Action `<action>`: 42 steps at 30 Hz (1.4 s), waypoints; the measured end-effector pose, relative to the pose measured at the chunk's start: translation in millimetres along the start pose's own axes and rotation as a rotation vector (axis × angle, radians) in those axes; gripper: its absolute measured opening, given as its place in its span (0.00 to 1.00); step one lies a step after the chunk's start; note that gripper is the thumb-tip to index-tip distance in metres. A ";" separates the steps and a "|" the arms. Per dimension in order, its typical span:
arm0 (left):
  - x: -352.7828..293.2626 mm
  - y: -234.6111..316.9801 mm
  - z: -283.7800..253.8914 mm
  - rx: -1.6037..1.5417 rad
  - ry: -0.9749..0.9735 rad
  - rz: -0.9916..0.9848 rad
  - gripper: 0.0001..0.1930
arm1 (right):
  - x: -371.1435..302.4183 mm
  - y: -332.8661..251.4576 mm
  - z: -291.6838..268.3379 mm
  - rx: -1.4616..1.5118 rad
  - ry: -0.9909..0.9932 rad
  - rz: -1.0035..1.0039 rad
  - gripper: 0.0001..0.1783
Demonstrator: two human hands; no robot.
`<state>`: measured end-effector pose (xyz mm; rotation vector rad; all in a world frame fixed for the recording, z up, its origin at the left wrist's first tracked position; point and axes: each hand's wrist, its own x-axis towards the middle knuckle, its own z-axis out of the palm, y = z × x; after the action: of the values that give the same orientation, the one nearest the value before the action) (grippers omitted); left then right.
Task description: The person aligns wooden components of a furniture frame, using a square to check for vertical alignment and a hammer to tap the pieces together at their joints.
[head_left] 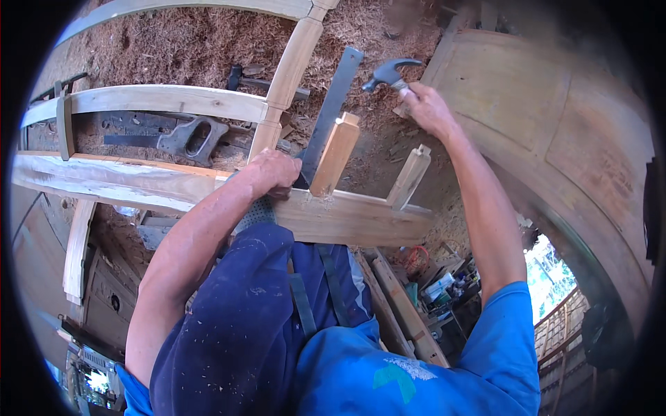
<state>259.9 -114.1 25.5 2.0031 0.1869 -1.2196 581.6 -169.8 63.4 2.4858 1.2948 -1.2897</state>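
My right hand (pixel 428 109) is raised on the right, its fingers wrapped round a claw hammer (pixel 393 71) close below the head. My left hand (pixel 277 170) is closed at the lower end of a steel square (pixel 336 104), whose long blade points up and away. That blade runs alongside a short tenoned post (pixel 336 156), which stands out from a wide wooden rail (pixel 368 218). Farther right, a second, thinner post (pixel 410 178) rises from the same rail. My left fingers are partly hidden behind the back of the hand.
A curved, turned leg (pixel 290 66) and cross rails (pixel 166 98) make up a wooden frame at the left. Within it lie a handsaw (pixel 193 141) and another hammer (pixel 236 78), among wood shavings (pixel 173 41). A large wooden panel (pixel 510 90) leans at the right.
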 end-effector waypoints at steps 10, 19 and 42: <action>3.1 2.6 8.0 0.031 0.039 0.049 0.24 | -21.0 -1.6 7.2 -0.275 -0.185 -0.101 0.20; -16.6 6.4 4.3 -0.028 0.262 0.057 0.21 | -177.5 55.5 97.0 0.134 0.087 -0.099 0.21; -40.3 167.7 -120.0 0.062 0.640 0.726 0.34 | -174.5 38.1 64.0 1.599 -0.224 -0.420 0.26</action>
<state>403.1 -139.3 177.2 2.1646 -0.2598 -0.1217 514.5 -333.6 131.8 2.4036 0.7219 -3.6165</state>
